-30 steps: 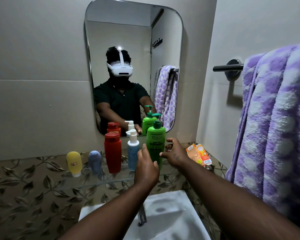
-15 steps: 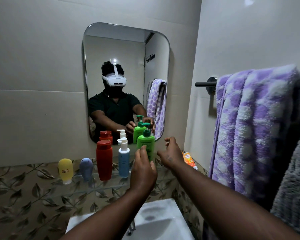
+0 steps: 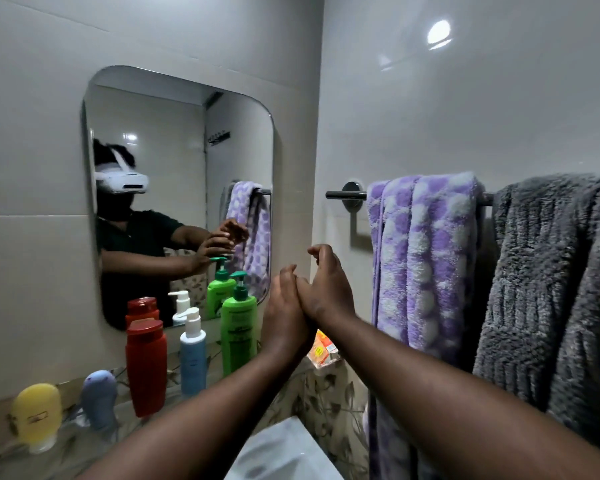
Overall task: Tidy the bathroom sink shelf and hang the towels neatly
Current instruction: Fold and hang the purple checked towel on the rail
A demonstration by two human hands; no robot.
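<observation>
On the glass shelf [image 3: 153, 415] stand a yellow tube [image 3: 37, 415], a blue-grey tube [image 3: 99, 398], a red bottle [image 3: 146, 367], a blue pump bottle [image 3: 192, 355] and a green pump bottle [image 3: 239, 327]. An orange box [image 3: 321, 351] lies at the shelf's right end. My left hand [image 3: 286, 313] and my right hand [image 3: 326, 289] are raised side by side, touching, just right of the green bottle; neither holds anything. A purple-and-white spotted towel [image 3: 426, 271] and a grey towel [image 3: 548, 306] hang over the rail [image 3: 343, 194] on the right wall.
A mirror [image 3: 187, 168] above the shelf reflects a person with a headset. The white sink [image 3: 284, 455] lies below, between my forearms. Leaf-patterned tiles run behind the shelf. The side wall stands close on the right.
Both hands have lifted away from the green pump bottle and come together. The view has swung right and up, bringing the grey towel and more of the rail into sight.
</observation>
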